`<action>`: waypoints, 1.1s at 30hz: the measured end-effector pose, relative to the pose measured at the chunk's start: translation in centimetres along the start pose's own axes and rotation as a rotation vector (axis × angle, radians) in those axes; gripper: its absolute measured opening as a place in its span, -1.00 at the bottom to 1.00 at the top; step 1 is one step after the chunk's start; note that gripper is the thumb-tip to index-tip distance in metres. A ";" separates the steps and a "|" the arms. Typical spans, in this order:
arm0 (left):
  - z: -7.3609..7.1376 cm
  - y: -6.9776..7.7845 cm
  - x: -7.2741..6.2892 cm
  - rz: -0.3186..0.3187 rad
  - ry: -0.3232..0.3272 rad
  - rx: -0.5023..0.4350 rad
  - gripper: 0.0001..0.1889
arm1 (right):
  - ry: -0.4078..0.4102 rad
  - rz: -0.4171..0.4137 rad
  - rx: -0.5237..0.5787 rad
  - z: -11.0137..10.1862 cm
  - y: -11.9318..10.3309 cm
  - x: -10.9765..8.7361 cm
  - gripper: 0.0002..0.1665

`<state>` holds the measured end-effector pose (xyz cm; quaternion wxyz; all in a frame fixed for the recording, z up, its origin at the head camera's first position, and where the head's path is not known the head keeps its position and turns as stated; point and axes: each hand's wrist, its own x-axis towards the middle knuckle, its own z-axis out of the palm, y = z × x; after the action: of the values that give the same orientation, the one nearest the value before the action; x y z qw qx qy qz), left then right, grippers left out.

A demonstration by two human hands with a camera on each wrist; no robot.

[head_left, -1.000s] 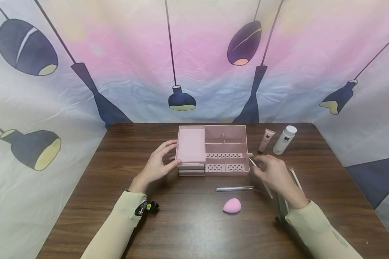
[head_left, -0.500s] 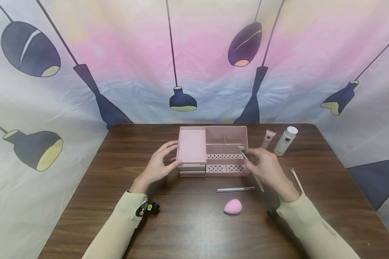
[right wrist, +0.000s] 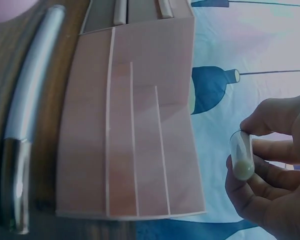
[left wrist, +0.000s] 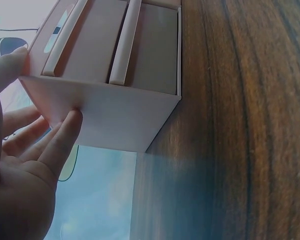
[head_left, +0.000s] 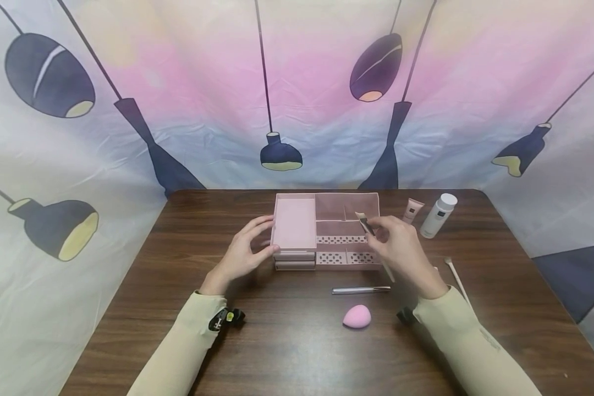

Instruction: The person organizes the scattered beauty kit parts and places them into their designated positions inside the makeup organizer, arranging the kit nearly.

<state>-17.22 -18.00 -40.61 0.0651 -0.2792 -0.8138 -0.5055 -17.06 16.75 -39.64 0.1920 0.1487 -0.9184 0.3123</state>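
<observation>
In the head view, a pink makeup organizer (head_left: 295,223) stands on the dark wooden table, with a lidded-looking flat top and drawers at left and open compartments at right. My left hand (head_left: 242,248) rests against its left side, fingers fairly straight; the left wrist view shows fingertips (left wrist: 72,117) touching the side wall and the thumb at the front upper edge. My right hand (head_left: 401,250) pinches a makeup brush (head_left: 388,273) above the right compartments, bristles up and tilted left. From the right wrist, the brush handle's rounded end (right wrist: 243,167) points at the camera.
A silver pen-like tool (head_left: 361,290) and a pink makeup sponge (head_left: 357,317) lie in front of the organizer. A light-handled brush (head_left: 456,276) lies right of my right hand. A pink tube (head_left: 413,209) and a white bottle (head_left: 439,216) stand at the back right.
My right hand has carried the brush left and up, from beside the organizer's right wall to above its compartments. My left hand has stayed at the organizer's left side.
</observation>
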 end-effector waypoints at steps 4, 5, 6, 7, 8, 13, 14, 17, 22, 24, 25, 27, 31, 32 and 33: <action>0.0 0.0 0.1 0.002 0.000 0.003 -0.44 | 0.005 0.008 0.013 0.0 -0.5 0.7 -0.70; 0.0 0.0 0.1 0.003 0.000 0.005 -0.44 | 0.004 0.010 0.013 0.1 -0.5 1.0 -0.70; 0.0 0.0 0.1 0.006 0.001 0.007 -0.44 | 0.001 0.013 0.020 0.1 -0.6 1.1 -0.70; 0.1 -0.1 0.1 0.009 0.003 0.009 -0.44 | -0.004 0.018 0.024 0.1 -0.8 1.3 -0.70; 0.1 -0.1 0.1 0.011 0.005 0.010 -0.44 | -0.010 0.026 0.033 0.2 -0.9 1.5 -0.69; 0.1 -0.3 0.1 0.018 0.016 0.018 -0.44 | -0.049 0.069 0.094 0.5 -1.8 2.4 -0.66; 0.2 -0.4 0.1 0.017 0.017 0.018 -0.44 | -0.052 0.074 0.106 0.6 -1.9 2.6 -0.66; 0.2 -0.3 0.1 0.012 0.018 0.013 -0.44 | -0.064 0.092 0.136 1.0 -2.4 3.1 -0.66; 0.4 -1.1 0.1 0.002 0.016 0.002 -0.44 | -0.088 0.117 0.174 1.6 -3.2 3.7 -0.64; 0.5 -2.2 0.0 0.004 0.019 0.002 -0.43 | -0.097 0.117 0.177 1.8 -3.5 4.0 -0.64; 0.5 -2.7 0.0 0.005 0.021 0.002 -0.42 | -0.101 0.116 0.177 1.9 -3.6 4.1 -0.64; 0.6 -3.8 -0.1 0.006 0.028 0.001 -0.41 | -0.106 0.114 0.167 2.1 -3.9 4.3 -0.63; 0.6 -4.3 -0.2 0.014 0.032 0.008 -0.41 | -0.099 0.122 0.146 2.2 -4.4 4.9 -0.64; 0.6 -4.4 -0.1 0.017 0.032 0.011 -0.41 | -0.097 0.122 0.138 2.2 -4.5 5.0 -0.64; 0.6 -4.3 -0.1 0.020 0.031 0.015 -0.41 | -0.095 0.124 0.133 2.2 -4.5 5.1 -0.64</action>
<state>-19.27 -18.98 -44.34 0.0846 -0.2790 -0.8136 -0.5031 -20.36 11.14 -36.60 0.1184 0.1186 -0.9112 0.3763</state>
